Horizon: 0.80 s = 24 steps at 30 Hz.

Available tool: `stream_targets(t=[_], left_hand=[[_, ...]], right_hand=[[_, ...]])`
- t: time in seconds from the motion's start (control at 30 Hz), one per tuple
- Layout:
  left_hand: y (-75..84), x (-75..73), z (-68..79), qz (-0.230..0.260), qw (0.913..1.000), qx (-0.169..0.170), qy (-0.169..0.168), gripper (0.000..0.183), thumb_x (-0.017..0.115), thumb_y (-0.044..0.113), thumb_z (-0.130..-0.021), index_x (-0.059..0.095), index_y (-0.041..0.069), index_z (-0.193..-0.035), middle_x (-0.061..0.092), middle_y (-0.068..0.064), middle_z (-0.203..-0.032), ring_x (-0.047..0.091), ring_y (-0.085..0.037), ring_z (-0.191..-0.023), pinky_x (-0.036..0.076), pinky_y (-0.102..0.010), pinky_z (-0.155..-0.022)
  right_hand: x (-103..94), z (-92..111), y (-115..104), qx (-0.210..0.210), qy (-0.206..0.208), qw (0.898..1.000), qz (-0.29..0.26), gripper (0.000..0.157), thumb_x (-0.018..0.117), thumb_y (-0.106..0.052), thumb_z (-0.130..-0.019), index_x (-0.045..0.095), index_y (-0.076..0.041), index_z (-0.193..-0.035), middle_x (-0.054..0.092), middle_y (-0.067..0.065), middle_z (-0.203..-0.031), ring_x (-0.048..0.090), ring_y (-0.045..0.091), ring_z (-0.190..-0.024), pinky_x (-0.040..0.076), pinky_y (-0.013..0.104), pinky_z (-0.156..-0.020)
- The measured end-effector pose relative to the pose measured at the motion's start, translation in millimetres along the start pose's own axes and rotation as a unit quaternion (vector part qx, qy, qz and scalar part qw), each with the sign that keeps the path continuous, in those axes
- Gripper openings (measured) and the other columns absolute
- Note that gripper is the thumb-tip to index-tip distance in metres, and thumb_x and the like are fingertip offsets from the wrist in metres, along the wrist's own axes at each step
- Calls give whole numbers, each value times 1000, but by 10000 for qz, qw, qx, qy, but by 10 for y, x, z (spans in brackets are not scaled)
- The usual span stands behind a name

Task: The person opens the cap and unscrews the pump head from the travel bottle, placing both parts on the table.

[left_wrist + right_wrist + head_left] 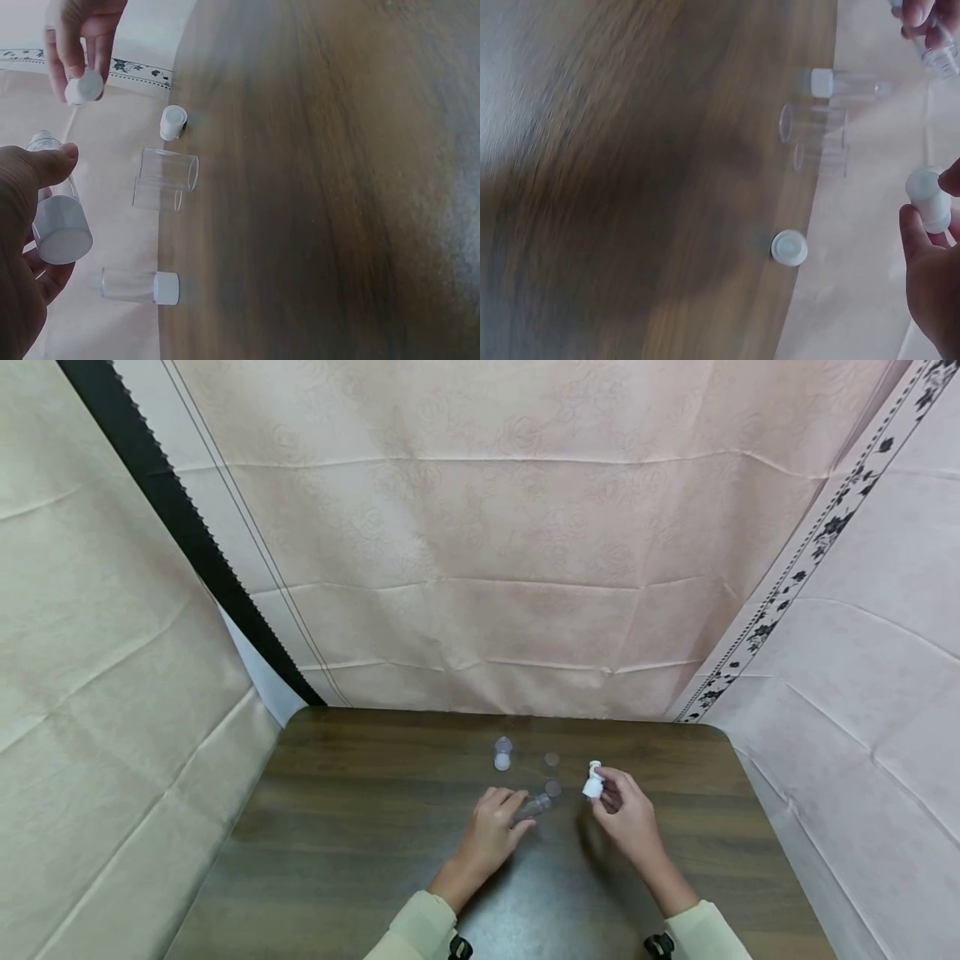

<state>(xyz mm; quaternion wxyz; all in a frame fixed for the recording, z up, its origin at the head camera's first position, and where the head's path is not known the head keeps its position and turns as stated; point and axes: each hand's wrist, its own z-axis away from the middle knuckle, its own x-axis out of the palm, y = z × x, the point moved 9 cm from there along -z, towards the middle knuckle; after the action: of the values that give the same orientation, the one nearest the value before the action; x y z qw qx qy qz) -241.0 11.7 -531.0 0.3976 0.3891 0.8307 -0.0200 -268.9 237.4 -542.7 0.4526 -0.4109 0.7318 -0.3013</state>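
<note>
My left hand [491, 827] grips a small clear bottle [64, 225] with a whitish bottom, its neck tilted toward the right hand. Thumb and fingers wrap its side in the left wrist view. With thumb and fingertips my right hand [628, 818] pinches a white cap-like piece [928, 199], held up off the table. Just behind that hand a second white piece [173, 122] stands on the table. Between the hands and farther back are two clear cylindrical covers [171, 169]. Another clear bottle [502, 753] with a white end stands behind the left hand.
The dark wooden table [337, 860] has a rounded far edge close behind the small parts. A pale cloth [487, 568] hangs beyond that edge, and more cloth hangs at both sides.
</note>
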Motion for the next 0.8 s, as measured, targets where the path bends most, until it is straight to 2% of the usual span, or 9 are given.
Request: stream_targets(t=[0.2,0.4,0.47,0.6,0.8], left_hand=[[-20,-19,-2,-9,10000,-1,-33,46,96,24,-73,76,6,-111,72,-4,-97,65,-18,-86,57,-32,-77],[-43,-30,-11,16,10000,-32,-42,46,95,23,-73,76,6,-112,72,-4,-97,65,-19,-87,57,-32,-77],[-50,-36,-13,38,10000,-36,-18,46,96,22,-73,77,6,-111,73,-4,-97,65,-19,-87,57,-32,-78],[-68,-45,-14,63,9999,-77,-36,46,95,22,-73,77,5,-112,73,-5,-98,65,-19,-87,57,-33,-78],[-80,-56,-22,42,9999,-128,-97,45,94,23,-75,76,6,-113,73,-4,-99,66,-18,-88,57,-32,-79]], right_hand=[[6,-22,126,-39,-284,9988,404,46,75,17,-78,66,9,-123,63,24,-122,71,37,-99,57,15,-83],[8,-39,244,-42,-562,9962,671,47,75,18,-77,65,11,-123,64,26,-118,72,43,-100,62,37,-83],[11,-41,286,63,-695,9946,773,46,75,17,-78,64,11,-122,65,26,-116,71,43,-101,62,41,-83],[25,-48,383,334,-1000,9892,1020,44,76,13,-79,64,10,-122,67,26,-114,72,41,-102,62,40,-83],[46,-59,549,770,-1540,9757,1352,43,74,6,-84,65,7,-125,67,22,-117,72,35,-104,61,39,-85]])
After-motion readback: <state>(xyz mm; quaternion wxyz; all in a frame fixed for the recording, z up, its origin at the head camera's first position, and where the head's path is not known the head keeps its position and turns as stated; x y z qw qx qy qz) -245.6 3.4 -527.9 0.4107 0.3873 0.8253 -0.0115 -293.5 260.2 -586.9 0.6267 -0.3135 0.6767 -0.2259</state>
